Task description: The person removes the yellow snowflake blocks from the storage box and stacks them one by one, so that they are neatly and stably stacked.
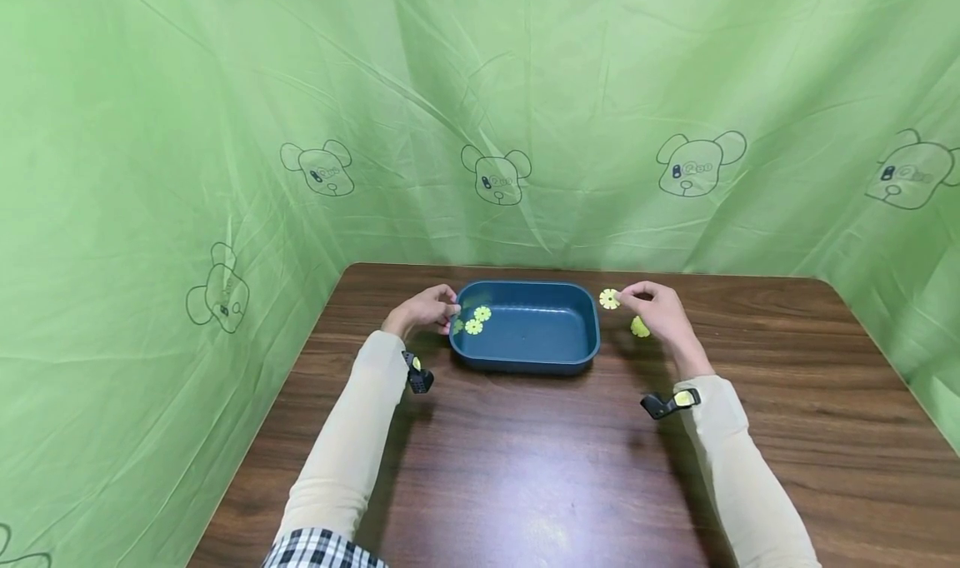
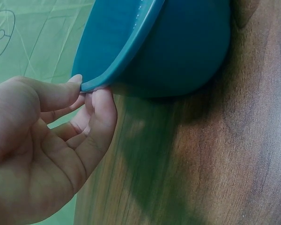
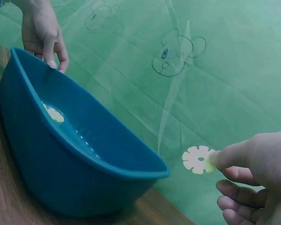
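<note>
A blue rectangular basin [image 1: 525,364] stands on the table, with a few yellow flower-shaped discs [image 1: 474,326] lying inside at its left end. My left hand [image 1: 426,310] pinches the basin's left rim between thumb and fingers, as the left wrist view shows close up. Just beyond the basin's right end, my right hand [image 1: 660,311] pinches a pale yellow notched disc [image 3: 196,160] with a hole in its middle, by its edge. That disc is held above the table, apart from the basin. Another yellow disc [image 1: 640,327] is partly covered by the right hand.
The brown wooden table [image 1: 510,451] reaches back to a green curtain [image 1: 585,93] printed with bear heads, which also hangs along both sides. A black camera is strapped to each wrist.
</note>
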A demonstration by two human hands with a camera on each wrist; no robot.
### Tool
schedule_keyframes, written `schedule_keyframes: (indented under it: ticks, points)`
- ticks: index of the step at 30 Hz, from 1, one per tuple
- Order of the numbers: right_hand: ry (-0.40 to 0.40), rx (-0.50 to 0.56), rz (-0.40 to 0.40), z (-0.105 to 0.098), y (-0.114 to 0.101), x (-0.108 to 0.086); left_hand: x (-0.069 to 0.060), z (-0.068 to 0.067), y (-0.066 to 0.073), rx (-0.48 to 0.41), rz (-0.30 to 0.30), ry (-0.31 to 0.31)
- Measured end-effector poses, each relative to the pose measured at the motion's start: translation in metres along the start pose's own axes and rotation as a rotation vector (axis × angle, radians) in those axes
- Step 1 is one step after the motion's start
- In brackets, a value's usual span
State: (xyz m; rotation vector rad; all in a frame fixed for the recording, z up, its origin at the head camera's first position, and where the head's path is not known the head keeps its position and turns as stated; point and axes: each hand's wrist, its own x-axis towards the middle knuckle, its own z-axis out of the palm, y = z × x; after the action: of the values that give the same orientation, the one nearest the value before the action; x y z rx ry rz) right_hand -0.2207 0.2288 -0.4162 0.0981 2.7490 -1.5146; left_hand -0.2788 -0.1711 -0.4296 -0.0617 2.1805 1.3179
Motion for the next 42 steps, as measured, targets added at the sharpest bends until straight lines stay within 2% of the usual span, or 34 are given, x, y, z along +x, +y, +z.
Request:
schedule_keyframes:
  ticks: [15,25,30,35,42]
  points:
    - [0.063,-0.036,0.124,-0.011,0.030,-0.001,-0.004,0.001,0.003,0.001,-0.003,-0.003]
    - [0.053,-0.080,0.251,-0.015,0.055,0.000,-0.003,0.001,0.002,0.016,-0.004,-0.004]
    - [0.066,-0.113,0.277,-0.014,0.065,0.004,-0.004,0.001,0.003,0.022,0.001,-0.005]
    - [0.128,-0.186,0.278,-0.010,0.074,0.009,-0.005,0.001,0.003,0.023,0.003,-0.004]
    - [0.144,-0.204,0.268,-0.006,0.072,0.007,-0.004,0.000,0.004,0.012,0.000,-0.008]
